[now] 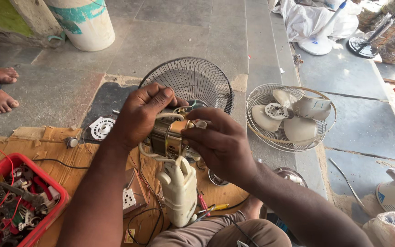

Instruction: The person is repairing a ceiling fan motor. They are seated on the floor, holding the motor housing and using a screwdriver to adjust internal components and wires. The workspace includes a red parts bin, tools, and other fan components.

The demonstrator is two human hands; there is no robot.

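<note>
My left hand (139,115) grips a small fan motor (169,137) from the top and left, over its brass-coloured body and white wires. From the right, my right hand (218,142) pinches the motor's front end with its fingertips. A cream plastic fan neck housing (179,191) hangs below the motor, over my lap. Both hands are held above a sheet of cardboard (51,148). Behind the hands lies a dark wire fan guard (193,82).
A red tray (56,212) of tools and wires sits at the lower left. A white fan blade in a wire guard (291,116) lies to the right. Another person's bare feet (2,89) are at the far left. A white bucket (85,23) stands behind.
</note>
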